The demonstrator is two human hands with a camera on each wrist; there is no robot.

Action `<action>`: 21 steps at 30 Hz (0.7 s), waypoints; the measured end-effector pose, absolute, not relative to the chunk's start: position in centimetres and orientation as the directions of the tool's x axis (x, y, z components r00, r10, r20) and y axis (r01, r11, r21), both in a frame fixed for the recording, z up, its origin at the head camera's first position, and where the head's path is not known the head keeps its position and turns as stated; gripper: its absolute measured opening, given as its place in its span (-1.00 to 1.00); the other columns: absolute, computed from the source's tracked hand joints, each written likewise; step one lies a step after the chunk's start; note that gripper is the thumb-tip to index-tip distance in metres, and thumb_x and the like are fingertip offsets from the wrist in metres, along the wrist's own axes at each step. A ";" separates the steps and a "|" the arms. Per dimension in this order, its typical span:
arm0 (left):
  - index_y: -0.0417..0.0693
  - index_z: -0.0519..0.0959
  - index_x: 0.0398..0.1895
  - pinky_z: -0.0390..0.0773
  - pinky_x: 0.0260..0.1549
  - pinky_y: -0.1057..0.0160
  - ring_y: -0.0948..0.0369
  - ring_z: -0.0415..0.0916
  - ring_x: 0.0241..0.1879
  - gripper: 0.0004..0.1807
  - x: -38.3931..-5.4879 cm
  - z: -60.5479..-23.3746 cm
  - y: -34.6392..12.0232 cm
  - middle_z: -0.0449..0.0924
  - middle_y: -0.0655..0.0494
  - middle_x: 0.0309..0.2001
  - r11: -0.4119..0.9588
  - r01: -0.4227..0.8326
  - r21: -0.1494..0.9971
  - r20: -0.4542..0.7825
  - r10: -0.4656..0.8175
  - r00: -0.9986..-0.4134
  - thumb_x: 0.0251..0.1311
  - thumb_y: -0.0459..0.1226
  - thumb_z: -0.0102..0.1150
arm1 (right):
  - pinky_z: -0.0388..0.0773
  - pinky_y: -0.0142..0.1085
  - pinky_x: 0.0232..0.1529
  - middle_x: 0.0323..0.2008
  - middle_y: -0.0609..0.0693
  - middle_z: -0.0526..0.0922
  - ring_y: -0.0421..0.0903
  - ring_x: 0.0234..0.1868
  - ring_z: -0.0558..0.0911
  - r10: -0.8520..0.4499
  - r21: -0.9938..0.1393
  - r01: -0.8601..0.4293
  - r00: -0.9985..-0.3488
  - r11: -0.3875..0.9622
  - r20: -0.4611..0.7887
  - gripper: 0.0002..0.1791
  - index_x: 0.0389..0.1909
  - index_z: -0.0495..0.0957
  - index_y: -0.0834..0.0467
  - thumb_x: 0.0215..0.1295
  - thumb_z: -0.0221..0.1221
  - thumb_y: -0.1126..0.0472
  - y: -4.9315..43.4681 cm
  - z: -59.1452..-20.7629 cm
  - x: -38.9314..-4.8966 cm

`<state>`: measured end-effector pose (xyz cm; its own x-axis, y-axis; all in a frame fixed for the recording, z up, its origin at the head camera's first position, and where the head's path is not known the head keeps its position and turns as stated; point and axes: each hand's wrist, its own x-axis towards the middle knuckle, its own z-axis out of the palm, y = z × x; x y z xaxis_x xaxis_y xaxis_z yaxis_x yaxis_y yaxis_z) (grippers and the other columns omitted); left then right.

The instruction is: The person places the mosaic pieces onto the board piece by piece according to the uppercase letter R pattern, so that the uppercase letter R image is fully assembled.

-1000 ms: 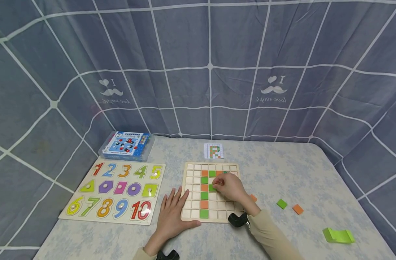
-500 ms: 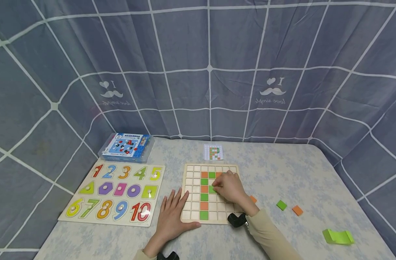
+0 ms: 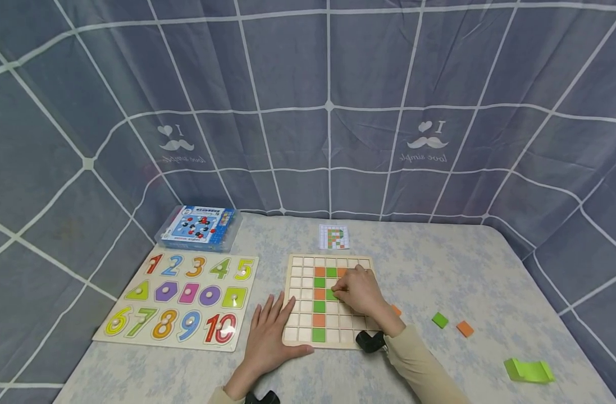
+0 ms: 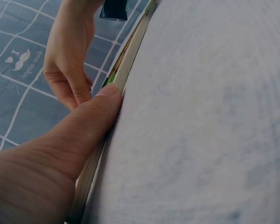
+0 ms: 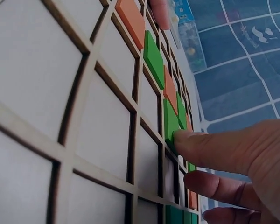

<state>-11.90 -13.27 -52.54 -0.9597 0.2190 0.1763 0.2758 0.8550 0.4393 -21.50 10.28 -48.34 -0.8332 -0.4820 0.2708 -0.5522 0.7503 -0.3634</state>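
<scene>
A wooden grid board [image 3: 296, 322] lies in front of me, a column of green and orange square tiles in its cells. My left hand [image 3: 269, 339] rests along its left side, fingers spread, the thumb [image 4: 102, 105] against the near edge. Over the board's right half, my right hand [image 3: 360, 292] has curled fingers, its thumb and fingertips at a green square tile [image 5: 170, 119] beside the column. The right wrist view shows the thumb on that tile's edge, the tile sitting at its cell. This hand hides some cells at the upper right.
Beyond the board lies a small pattern card [image 3: 334, 237]. At left are a number puzzle board [image 3: 176, 300] and a boxed molecule set [image 3: 197, 228]. To the right lie a loose green tile [image 3: 439, 320], an orange tile [image 3: 465, 329] and a green plastic holder [image 3: 529, 371].
My right hand's knuckles have shifted slightly and now cover a green tile near the top right of the pattern. My left hand stays in place.
</scene>
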 end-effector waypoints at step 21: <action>-0.01 0.23 0.43 -0.15 0.28 -0.18 -0.10 -0.14 0.42 0.17 -12.0 -52.6 -13.2 0.08 -0.12 0.42 0.853 0.269 0.448 0.168 0.215 -0.962 -0.25 0.43 0.22 | 0.20 -0.11 -0.27 -0.45 -0.12 0.55 -0.09 -0.38 0.37 -0.379 -0.536 -0.525 -0.850 0.661 0.365 -0.85 -0.26 0.72 0.10 0.11 0.36 0.21 13.1 -48.7 -21.0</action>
<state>-11.96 -13.22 -52.58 -0.9620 0.2152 0.1680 0.2690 0.8527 0.4478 -21.02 13.14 -48.75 -0.8503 -0.3786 0.3654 -0.5248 0.6612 -0.5361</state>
